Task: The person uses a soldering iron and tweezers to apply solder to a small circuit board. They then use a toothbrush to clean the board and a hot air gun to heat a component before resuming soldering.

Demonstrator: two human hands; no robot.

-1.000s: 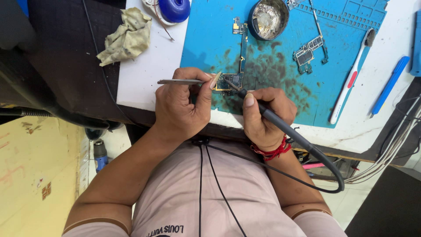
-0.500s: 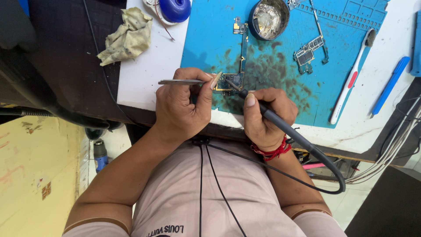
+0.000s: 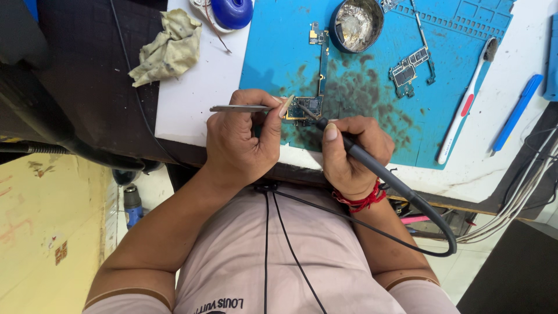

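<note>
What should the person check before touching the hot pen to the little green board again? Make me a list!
1. Left hand grips the tweezers: ok.
2. Right hand holds the soldering iron like a pen: ok.
3. Iron tip at the circuit board: ok.
4. Board lies on the blue mat: ok.
5. Iron cord loops off the table edge, free of the hands: ok.
6. Tip hot and clean: cannot tell.

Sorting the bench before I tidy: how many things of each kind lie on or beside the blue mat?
Circuit boards: 2
Tweezers: 1
Soldering iron: 1
Tin: 1
Toothbrush: 1
Blue pen: 1
Rag: 1
Total: 8
</note>
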